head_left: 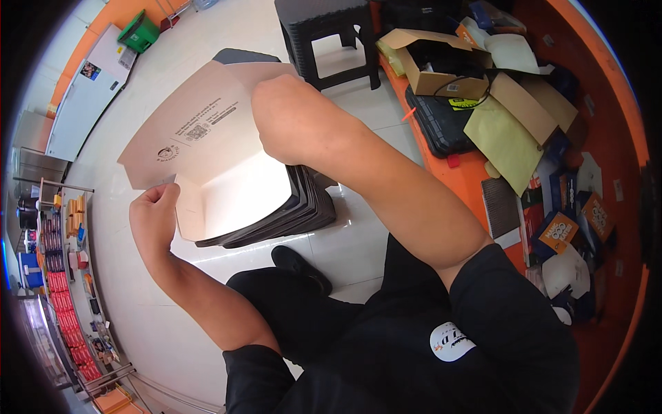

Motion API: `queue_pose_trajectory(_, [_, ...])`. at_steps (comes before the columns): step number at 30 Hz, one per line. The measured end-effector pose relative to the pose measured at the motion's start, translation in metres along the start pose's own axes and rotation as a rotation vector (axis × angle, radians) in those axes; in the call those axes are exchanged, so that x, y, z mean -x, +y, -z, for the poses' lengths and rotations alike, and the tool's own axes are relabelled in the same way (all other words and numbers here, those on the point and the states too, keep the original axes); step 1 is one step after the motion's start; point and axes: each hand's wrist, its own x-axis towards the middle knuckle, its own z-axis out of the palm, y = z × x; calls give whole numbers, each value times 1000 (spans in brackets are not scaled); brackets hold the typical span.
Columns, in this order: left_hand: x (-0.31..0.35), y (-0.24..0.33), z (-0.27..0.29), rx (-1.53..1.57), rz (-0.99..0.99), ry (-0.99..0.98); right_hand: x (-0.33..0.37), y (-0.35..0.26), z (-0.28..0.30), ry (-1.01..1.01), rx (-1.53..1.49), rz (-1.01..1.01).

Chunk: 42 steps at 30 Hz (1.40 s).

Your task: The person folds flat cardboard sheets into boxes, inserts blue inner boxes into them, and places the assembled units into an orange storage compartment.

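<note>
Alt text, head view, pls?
Person's left hand pinches the left edge of an open box; the right hand is at its right side, fingers hidden. A black stack shows beneath; black stools stand beyond, packaging lies on an orange surface at right, green bin upper left.

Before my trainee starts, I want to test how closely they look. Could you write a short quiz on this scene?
1. Multiple choice: What do the fingertips of the left hand grip?
a) a green bin
b) the edge of the cardboard box
c) a black shoe
2. True or false: The stack of black stools stands on the floor.
3. Fill the gap: The orange surface lies nearer the person's ____ hand.

Key:
1. b
2. True
3. right hand
</note>
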Motion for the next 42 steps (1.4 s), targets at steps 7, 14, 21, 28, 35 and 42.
queue_pose_trajectory(7, [5,-4,0,-45,-30,42,29,28,-23,234,-479,33])
queue_pose_trajectory(14, [4,-9,-6,-12,-137,32,81,26,-60,449,-866,-2])
queue_pose_trajectory(21, [-18,-66,-2,188,-66,-53,129,104,-108,563,-744,-41])
queue_pose_trajectory(28, [17,-48,-2,408,-154,-306,324,330,-117,1041,141,-895])
queue_pose_trajectory(35, [21,-46,0,178,-253,-258,512,366,-25,1232,-124,-1989])
queue_pose_trajectory(42, [16,-48,-3,188,-215,-279,583,423,-69,1902,-515,-1898])
